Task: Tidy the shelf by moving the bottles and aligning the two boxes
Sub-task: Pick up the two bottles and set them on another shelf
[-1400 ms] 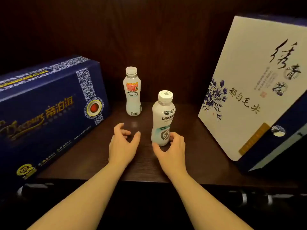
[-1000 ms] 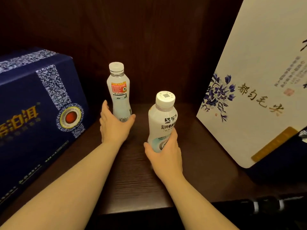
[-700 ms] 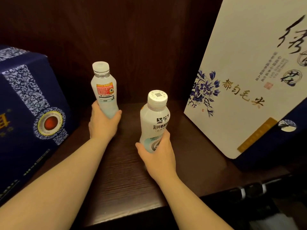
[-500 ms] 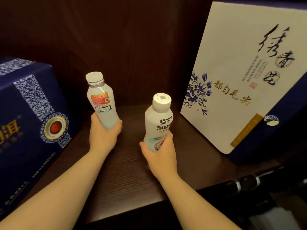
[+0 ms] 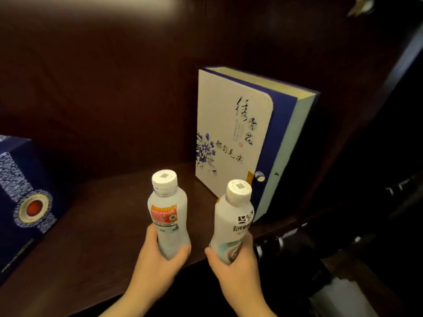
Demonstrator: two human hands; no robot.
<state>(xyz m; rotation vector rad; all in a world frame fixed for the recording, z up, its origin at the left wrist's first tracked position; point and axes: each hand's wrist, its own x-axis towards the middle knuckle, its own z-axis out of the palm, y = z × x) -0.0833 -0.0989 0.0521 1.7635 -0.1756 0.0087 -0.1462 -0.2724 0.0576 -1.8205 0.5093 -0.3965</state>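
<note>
My left hand [image 5: 158,268] grips the lower body of a clear bottle with a red label [image 5: 168,213], held upright above the front edge of the dark wooden shelf [image 5: 96,225]. My right hand [image 5: 233,268] grips a white bottle with black lettering [image 5: 233,225], tilted slightly right, just off the shelf's front edge. A white box with blue flowers and a blue spine [image 5: 233,143] stands on end at the right of the shelf, turned at an angle. A dark blue box with a red medallion [image 5: 25,202] lies at the far left, partly cut off.
The shelf's dark wooden back wall [image 5: 114,88] rises behind the boxes. A dark upright post [image 5: 377,110] borders the shelf on the right. Below the shelf at lower right, dark objects and a pale surface [image 5: 343,298] show dimly.
Both hands closed on the bottles, lifted them off the shelf and drew them toward me to the front edge. The view has pulled back and swung right.
</note>
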